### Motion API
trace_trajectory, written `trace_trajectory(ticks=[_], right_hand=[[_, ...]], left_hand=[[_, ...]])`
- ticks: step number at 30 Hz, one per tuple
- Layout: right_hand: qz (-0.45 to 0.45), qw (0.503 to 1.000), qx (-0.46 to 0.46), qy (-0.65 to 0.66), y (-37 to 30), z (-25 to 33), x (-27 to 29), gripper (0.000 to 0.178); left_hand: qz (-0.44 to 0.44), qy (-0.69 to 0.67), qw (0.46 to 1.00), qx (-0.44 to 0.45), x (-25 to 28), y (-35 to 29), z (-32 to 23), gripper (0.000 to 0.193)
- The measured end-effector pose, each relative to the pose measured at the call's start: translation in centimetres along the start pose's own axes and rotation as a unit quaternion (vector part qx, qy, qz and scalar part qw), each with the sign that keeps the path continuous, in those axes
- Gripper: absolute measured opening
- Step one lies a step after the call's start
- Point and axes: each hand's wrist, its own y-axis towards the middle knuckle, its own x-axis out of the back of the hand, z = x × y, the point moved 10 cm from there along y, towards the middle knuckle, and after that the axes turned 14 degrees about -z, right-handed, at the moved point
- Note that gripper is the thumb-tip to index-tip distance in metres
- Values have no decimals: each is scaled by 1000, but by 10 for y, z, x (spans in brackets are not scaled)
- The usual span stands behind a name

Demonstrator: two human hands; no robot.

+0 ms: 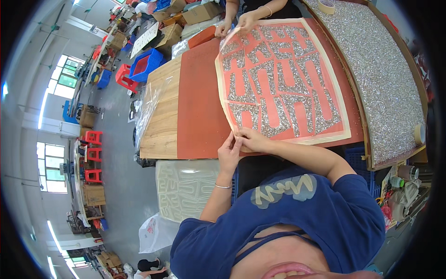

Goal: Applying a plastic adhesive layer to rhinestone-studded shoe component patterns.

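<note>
Two bare hands met at the near left corner of a pink sheet patterned with glittering block shapes. The left hand rose almost upright to it, wrist straight under a thin bracelet, thumb and fingers pinched on the cream border. The right hand came in from the other side, its forearm laid slantwise along the sheet's near edge and its elbow bent out wide; its fingertips were closed on the same corner, almost touching the left ones.

From that grip the sheet spread away and to the right, over a reddish-brown board whose bare part showed to the left. Straight beyond, at the sheet's far left corner, a co-worker's hands held the border up; the top of my view cut that person off above the forearms. Well to the right of the grip stood a tray of silvery glitter.

From where I stood, the bit of border between the pinching fingers was hidden, and I couldn't make out which fingertip lay under it. The right hand's lower fingers were tucked out of sight, too.
</note>
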Motion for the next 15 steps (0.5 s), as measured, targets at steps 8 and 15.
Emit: trace_trajectory(ticks=[8,15], right_hand=[[-19,988,-144,43,-5,-24,-8,22],[-139,957,157,-199,-2,51,11,16]], left_hand=[[-63,12,998,3,24,-7,22,22],[-66,190,957,-210,31,-5,-10,20]])
